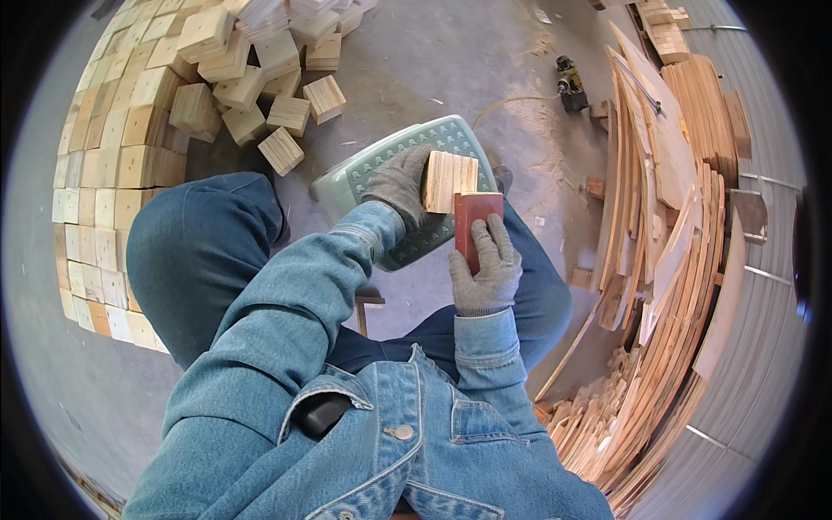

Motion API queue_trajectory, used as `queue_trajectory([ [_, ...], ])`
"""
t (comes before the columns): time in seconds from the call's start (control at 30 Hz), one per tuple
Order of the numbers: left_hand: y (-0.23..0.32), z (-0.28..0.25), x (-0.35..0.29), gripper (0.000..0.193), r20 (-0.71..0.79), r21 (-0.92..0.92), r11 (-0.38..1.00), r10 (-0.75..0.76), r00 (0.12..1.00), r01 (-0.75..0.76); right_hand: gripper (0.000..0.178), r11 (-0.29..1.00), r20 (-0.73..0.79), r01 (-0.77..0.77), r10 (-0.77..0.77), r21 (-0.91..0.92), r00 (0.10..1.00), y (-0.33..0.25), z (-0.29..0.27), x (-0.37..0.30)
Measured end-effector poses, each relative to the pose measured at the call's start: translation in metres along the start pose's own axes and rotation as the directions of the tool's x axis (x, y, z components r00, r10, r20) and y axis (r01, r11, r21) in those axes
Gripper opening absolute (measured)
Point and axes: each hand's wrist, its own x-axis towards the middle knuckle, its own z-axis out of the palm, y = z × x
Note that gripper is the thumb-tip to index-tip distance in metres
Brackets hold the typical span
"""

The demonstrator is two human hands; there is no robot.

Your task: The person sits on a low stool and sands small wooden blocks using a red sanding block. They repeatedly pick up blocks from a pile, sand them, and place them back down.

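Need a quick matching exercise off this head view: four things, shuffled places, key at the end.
Things
1. Wooden block
2. Red-brown block
3. Pale green stool
4. Yellow-and-black tool

Places
A. On the floor, near the top of the picture, right of centre
B. In the grip of the gloved right hand
C. Below both hands, its patterned top partly showing
D. In the grip of the gloved left hand

Pairs: 1-D, 2-B, 3-C, 4-A
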Motion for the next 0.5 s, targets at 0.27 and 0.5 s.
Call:
queue_trajectory([
  [0.27, 0.018, -0.011, -0.002, 0.103, 0.086, 0.031, 0.995, -0.1, 0.991, 0.098, 0.058, 0.999, -0.091, 0.038, -0.038, -0.006, 0.995, 0.025, 0.035, 0.095],
  [0.5, 0.025, -0.014, 0.0, 0.106, 0.128, 0.036, 0.995, -0.1, 0.987, 0.096, 0.058, 0.999, -0.065, -0.026, 0.023, -0.037, 0.998, 0.029, 0.042, 0.112],
])
